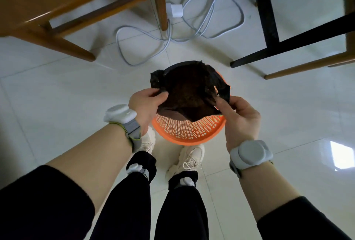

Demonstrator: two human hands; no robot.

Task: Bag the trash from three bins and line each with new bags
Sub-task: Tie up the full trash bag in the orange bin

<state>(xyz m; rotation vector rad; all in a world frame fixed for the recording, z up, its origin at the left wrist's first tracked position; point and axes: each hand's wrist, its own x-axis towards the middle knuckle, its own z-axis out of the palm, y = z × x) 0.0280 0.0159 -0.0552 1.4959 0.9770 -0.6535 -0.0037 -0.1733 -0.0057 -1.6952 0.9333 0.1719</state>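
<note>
Hands, two: left hand [146, 105] and right hand [240, 118] each pinch one black bag [190, 89] over one orange bin [188, 134]

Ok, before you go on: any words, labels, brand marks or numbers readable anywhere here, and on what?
None readable in this view.
black trash bag: no print visible.
orange bin: only a moulded leaf pattern, no lettering.
white charger on the floor: no marking legible.
white wrist devices: plain, no text visible.
</note>
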